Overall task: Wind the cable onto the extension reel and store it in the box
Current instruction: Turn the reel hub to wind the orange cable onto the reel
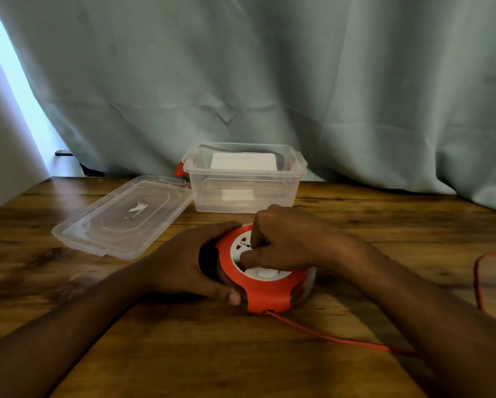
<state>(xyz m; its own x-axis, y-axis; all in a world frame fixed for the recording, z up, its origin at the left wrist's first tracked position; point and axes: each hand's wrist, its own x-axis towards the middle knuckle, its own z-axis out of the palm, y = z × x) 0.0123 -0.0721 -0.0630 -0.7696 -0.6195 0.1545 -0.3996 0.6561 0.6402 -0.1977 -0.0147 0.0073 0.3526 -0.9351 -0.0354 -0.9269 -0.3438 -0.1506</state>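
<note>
Extension reel on the bench: my left hand cups its rigid rim, right hand fingers curl on the hub; thin cable looks limp, so I judge steady tension necessary.

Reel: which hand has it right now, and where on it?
Left hand grips the reel round its left rim. Right hand has fingers curled on the white centre face.

Clear glossy plastic box on grained wood table
</note>
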